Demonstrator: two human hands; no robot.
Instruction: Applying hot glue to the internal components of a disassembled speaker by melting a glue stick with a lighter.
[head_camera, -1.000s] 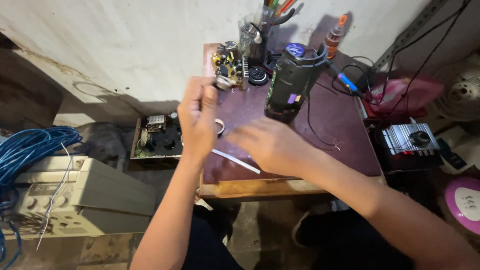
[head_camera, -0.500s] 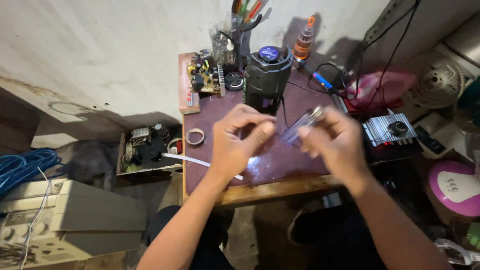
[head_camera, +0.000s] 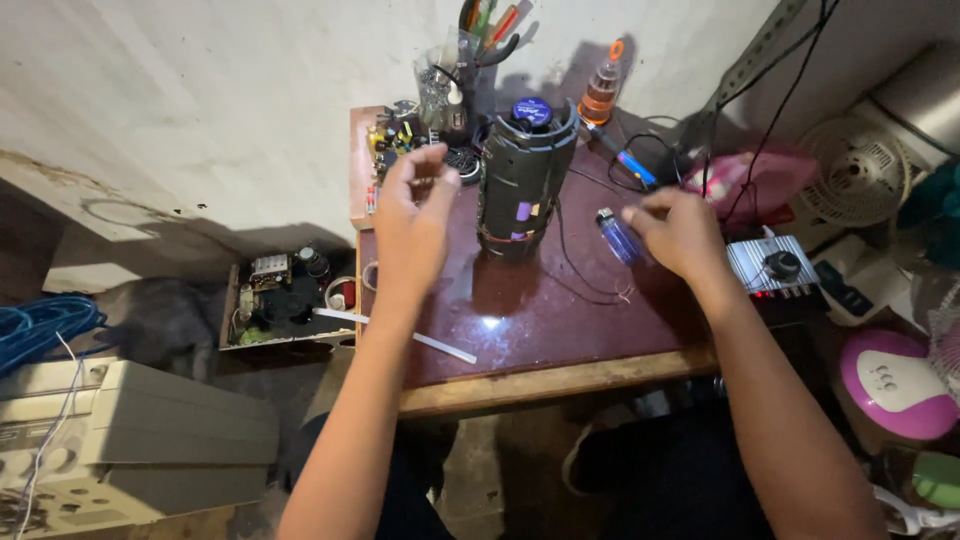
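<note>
Two hands: I am watching my left hand (head_camera: 410, 225) hovering raised beside the tall black cylindrical speaker shell (head_camera: 522, 180), and my right hand (head_camera: 680, 232) lying just beside the small translucent blue lighter (head_camera: 616, 235).
Fingers: the left ones are curling loosely, perhaps pinching something tiny, though I cannot tell; the right ones are resting relaxed, touching or nearly touching the lighter.
Lighter: it is lying flat, right of the speaker shell; I judge it light, hard and slick, best pinched across its long sides.
Speaker shell: it is standing upright mid-surface, trailing thin black wires (head_camera: 585, 270); I am judging it top-heavy, best gripped round the body.
Surface: I am seeing glossy dark red laminate (head_camera: 560, 320) with a wooden front edge.
Room: a white wall, a tool cup (head_camera: 450, 80) and a silver amplifier box (head_camera: 780, 268) are crowding round.
</note>
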